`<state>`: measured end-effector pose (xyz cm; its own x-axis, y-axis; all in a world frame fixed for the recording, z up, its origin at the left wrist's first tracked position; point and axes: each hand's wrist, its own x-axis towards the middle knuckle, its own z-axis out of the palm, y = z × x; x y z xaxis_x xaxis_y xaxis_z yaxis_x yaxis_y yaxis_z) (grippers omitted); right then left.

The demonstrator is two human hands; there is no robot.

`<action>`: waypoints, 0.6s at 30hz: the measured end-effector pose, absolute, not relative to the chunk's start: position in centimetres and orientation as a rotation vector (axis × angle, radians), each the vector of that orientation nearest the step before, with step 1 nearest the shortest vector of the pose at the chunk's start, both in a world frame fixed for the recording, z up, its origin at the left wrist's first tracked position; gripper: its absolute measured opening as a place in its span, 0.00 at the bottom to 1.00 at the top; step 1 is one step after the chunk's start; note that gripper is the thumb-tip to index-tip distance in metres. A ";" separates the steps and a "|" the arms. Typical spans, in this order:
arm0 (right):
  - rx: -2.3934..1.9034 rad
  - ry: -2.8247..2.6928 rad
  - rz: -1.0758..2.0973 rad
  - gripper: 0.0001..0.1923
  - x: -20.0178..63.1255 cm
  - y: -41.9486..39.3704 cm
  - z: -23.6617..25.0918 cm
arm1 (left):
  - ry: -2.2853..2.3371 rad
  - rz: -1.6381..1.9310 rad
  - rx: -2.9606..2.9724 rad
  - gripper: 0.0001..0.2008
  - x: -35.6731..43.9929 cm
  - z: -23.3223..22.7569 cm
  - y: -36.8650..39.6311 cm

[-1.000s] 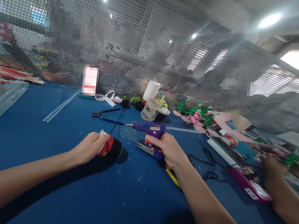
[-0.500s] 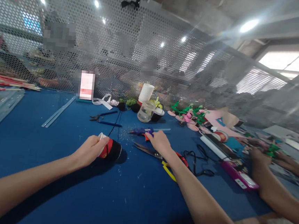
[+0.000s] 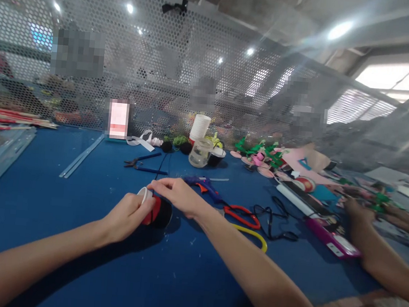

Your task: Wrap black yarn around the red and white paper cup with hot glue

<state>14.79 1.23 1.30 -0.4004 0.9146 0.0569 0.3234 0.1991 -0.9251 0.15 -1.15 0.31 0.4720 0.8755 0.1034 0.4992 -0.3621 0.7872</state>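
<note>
My left hand is closed around a paper cup, which lies tilted with its white rim toward me. Red shows on the cup's side, and black yarn covers the part toward its base. From the cup a strand leads back to a black yarn ball. Over the cup's upper side reaches my right hand, its fingertips together where the strand meets the rim; the thumb is mostly hidden. Behind my right wrist lie a blue glue gun and scissors with red and yellow handles.
Pliers lie beyond the cup. A clear jar, stacked paper cups and another black-wrapped cup stand by the mesh screen. At right are a purple power strip and a co-worker's hands. Glue sticks lie left.
My right hand has left the glue gun and come left to the cup and yarn. The glue gun stays on the table, its body now more exposed. My left hand keeps holding the cup.
</note>
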 end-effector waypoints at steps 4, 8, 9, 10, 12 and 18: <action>-1.071 -1.632 1.274 0.10 14.8 1.0 1.0 | 1.068 0.665 2.024 0.21 0.2 0.3 -1.2; -1.064 -1.582 1.168 0.08 15.5 0.7 1.6 | 1.153 0.653 1.755 0.21 0.4 0.3 -0.7; -1.060 -1.569 1.140 0.08 15.7 0.6 1.8 | 1.174 0.660 1.686 0.20 0.4 0.4 -0.6; -1.049 -1.560 1.117 0.08 15.8 0.6 2.0 | 1.192 0.667 1.626 0.20 0.4 0.4 -0.5; -1.017 -1.553 1.089 0.08 16.0 0.5 2.2 | 1.224 0.687 1.536 0.18 0.5 0.6 -0.3; -1.030 -1.635 0.971 0.09 16.3 0.4 2.3 | 1.282 0.702 1.433 0.16 0.6 0.6 -0.3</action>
